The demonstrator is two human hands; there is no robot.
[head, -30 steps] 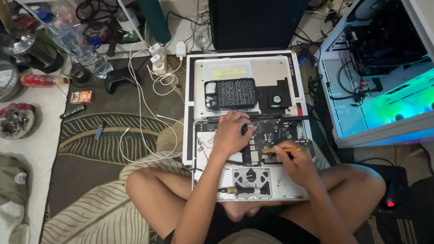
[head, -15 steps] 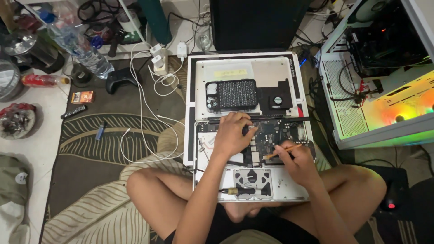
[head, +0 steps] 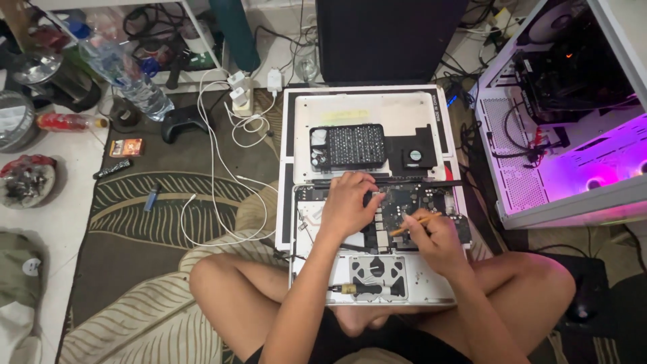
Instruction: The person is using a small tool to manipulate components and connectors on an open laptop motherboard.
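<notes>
An opened silver laptop lies bottom-up across my crossed legs, its logic board exposed. My left hand presses flat on the board's left part. In my right hand I grip a thin orange-handled tool, and its tip touches the board near the middle. Behind the laptop rests the removed white panel, carrying a black perforated part and a small fan.
A lit white desktop computer case stands open at the right. White charger cables trail over the patterned rug on the left. A water bottle, a game controller and small clutter lie at far left. A black box stands behind.
The hands stay in nearly the same place on the board; the right hand's tool shifts slightly. The case's lighting turns from green-yellow to purple.
</notes>
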